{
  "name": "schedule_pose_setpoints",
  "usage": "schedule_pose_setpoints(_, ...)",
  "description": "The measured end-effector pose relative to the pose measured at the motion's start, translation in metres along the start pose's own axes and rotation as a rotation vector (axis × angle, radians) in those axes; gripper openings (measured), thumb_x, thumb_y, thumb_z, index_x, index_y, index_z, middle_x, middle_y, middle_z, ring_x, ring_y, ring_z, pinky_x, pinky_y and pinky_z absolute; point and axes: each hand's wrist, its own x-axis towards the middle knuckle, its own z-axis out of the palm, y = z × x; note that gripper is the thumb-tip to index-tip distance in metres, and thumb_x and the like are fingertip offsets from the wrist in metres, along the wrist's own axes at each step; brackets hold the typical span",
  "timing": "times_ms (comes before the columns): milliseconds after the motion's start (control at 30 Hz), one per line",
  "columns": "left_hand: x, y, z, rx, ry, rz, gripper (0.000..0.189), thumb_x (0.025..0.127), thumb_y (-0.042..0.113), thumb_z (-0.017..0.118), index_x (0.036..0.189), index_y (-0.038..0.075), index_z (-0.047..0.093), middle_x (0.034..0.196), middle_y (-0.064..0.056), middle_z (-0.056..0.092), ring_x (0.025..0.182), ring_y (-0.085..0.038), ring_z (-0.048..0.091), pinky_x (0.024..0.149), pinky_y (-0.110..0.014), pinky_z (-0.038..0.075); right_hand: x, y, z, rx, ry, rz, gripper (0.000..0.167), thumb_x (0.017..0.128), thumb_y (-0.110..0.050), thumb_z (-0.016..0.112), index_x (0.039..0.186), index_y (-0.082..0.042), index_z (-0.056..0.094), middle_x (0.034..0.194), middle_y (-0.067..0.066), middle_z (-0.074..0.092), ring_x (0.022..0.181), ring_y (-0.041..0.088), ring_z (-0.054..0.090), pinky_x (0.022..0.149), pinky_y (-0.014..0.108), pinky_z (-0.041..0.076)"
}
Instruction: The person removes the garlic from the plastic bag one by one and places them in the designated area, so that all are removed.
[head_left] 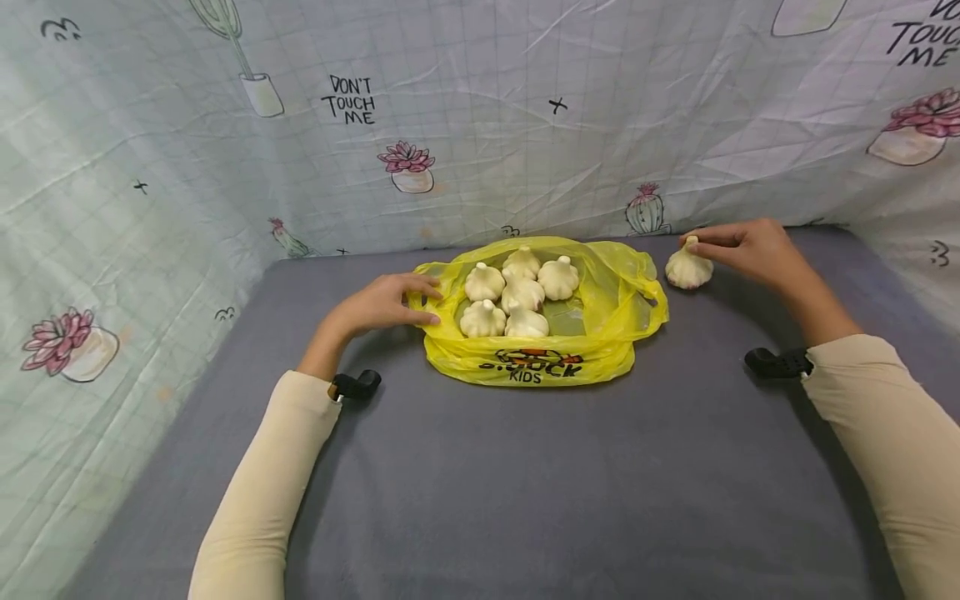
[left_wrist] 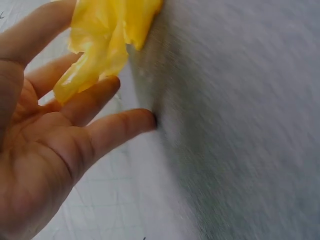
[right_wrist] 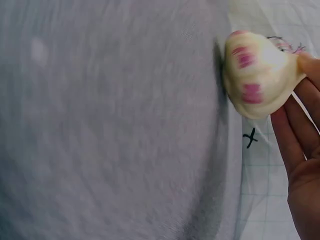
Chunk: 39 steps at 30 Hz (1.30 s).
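A yellow plastic bag (head_left: 528,354) lies spread with its mouth upward, and several garlic bulbs (head_left: 522,290) sit inside it. At the bag's left edge is my left hand (head_left: 378,302), fingers loosely extended over the rim. The left wrist view shows the bag's yellow handle (left_wrist: 97,45) draped against these fingers, with the thumb apart from it. My right hand (head_left: 750,250) pinches the stem of another garlic bulb (head_left: 688,265), to the right of the bag. Pink-purple patches mark that bulb's underside in the right wrist view, close to the table surface.
The grey cloth-covered table (head_left: 525,483) stretches out in front of the bag. A printed fabric backdrop (head_left: 480,125) with plant drawings and lettering rises behind the table and along its left side. Black wrist mounts (head_left: 358,384) sit at both sleeves.
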Motion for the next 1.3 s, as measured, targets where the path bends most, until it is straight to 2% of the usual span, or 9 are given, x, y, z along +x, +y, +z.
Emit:
schedule_pose_setpoints(100, 0.003, 0.002, 0.001, -0.046, 0.004, -0.003, 0.052, 0.093, 0.034, 0.077, 0.137, 0.010, 0.065, 0.160, -0.007, 0.041, 0.154, -0.031, 0.022, 0.118, -0.054, 0.031, 0.000, 0.004, 0.000, 0.006, 0.036, 0.027, 0.045, 0.094, -0.043, 0.073, 0.123, -0.010, 0.075, 0.093, -0.030, 0.070, 0.078, -0.015, 0.055, 0.061, 0.015, 0.042)
schedule_pose_setpoints(333, -0.001, 0.004, 0.003, -0.085, 0.008, -0.029, 0.051, 0.093, 0.031, 0.078, 0.137, 0.009, 0.064, 0.161, -0.007, 0.040, 0.155, -0.030, 0.019, 0.118, -0.053, 0.030, -0.003, 0.006, 0.003, 0.056, 0.034, 0.042, 0.049, 0.094, -0.046, 0.071, 0.127, -0.009, 0.073, 0.100, -0.031, 0.067, 0.088, -0.022, 0.050, 0.069, 0.009, 0.041)
schedule_pose_setpoints(633, 0.002, 0.002, 0.003, -0.077, 0.014, -0.024, 0.053, 0.092, 0.033, 0.078, 0.138, 0.010, 0.064, 0.161, -0.007, 0.039, 0.155, -0.030, 0.020, 0.119, -0.054, 0.028, 0.002, 0.005, 0.005, 0.022, 0.015, 0.100, 0.058, 0.093, -0.056, 0.068, 0.130, -0.013, 0.072, 0.121, -0.005, 0.072, 0.097, -0.012, 0.051, 0.077, 0.019, 0.042)
schedule_pose_setpoints(833, 0.001, 0.003, 0.004, -0.087, 0.006, -0.021, 0.054, 0.093, 0.032, 0.077, 0.139, 0.009, 0.063, 0.162, -0.005, 0.037, 0.155, -0.029, 0.017, 0.119, -0.053, 0.029, -0.002, 0.003, 0.000, 0.011, -0.007, 0.072, 0.052, 0.094, -0.052, 0.069, 0.126, -0.011, 0.074, 0.101, -0.026, 0.070, 0.085, -0.019, 0.052, 0.071, 0.015, 0.043)
schedule_pose_setpoints(933, 0.000, 0.004, 0.005, -0.083, 0.003, -0.017, 0.054, 0.093, 0.031, 0.077, 0.140, 0.009, 0.062, 0.163, -0.005, 0.035, 0.156, -0.029, 0.015, 0.118, -0.053, 0.030, -0.004, 0.000, -0.003, -0.026, 0.005, 0.049, 0.048, 0.094, -0.048, 0.071, 0.123, -0.011, 0.075, 0.095, -0.028, 0.070, 0.081, -0.020, 0.052, 0.067, 0.015, 0.042)
schedule_pose_setpoints(967, 0.000, 0.004, 0.005, -0.083, 0.003, -0.017, 0.054, 0.093, 0.031, 0.077, 0.140, 0.009, 0.062, 0.163, -0.004, 0.035, 0.156, -0.029, 0.015, 0.117, -0.053, 0.031, -0.005, -0.001, -0.004, -0.050, 0.013, 0.037, 0.046, 0.094, -0.047, 0.072, 0.123, -0.011, 0.075, 0.095, -0.025, 0.071, 0.081, -0.018, 0.053, 0.067, 0.016, 0.042)
schedule_pose_setpoints(1033, -0.001, 0.004, 0.006, -0.088, 0.001, -0.016, 0.054, 0.093, 0.031, 0.078, 0.140, 0.009, 0.062, 0.164, -0.004, 0.035, 0.156, -0.028, 0.015, 0.117, -0.053, 0.031, -0.007, -0.005, -0.005, -0.081, 0.015, 0.005, 0.044, 0.094, -0.043, 0.073, 0.124, -0.011, 0.074, 0.103, -0.010, 0.077, 0.090, -0.004, 0.061, 0.069, 0.022, 0.041)
schedule_pose_setpoints(1167, -0.002, 0.005, 0.006, -0.099, 0.000, -0.016, 0.055, 0.093, 0.032, 0.077, 0.140, 0.009, 0.062, 0.164, -0.005, 0.034, 0.156, -0.029, 0.014, 0.117, -0.054, 0.030, -0.009, -0.013, -0.005, -0.125, 0.034, -0.056, 0.044, 0.096, -0.038, 0.071, 0.132, -0.011, 0.070, 0.122, 0.018, 0.072, 0.108, 0.035, 0.067, 0.073, 0.032, 0.044)
schedule_pose_setpoints(1300, -0.001, 0.003, 0.005, -0.100, 0.003, -0.018, 0.055, 0.093, 0.032, 0.077, 0.140, 0.008, 0.062, 0.164, -0.005, 0.033, 0.156, -0.030, 0.014, 0.118, -0.055, 0.029, -0.011, -0.031, -0.004, -0.130, 0.109, -0.137, 0.039, 0.097, -0.032, 0.071, 0.132, -0.014, 0.070, 0.126, 0.016, 0.070, 0.104, 0.032, 0.072, 0.071, 0.018, 0.043)
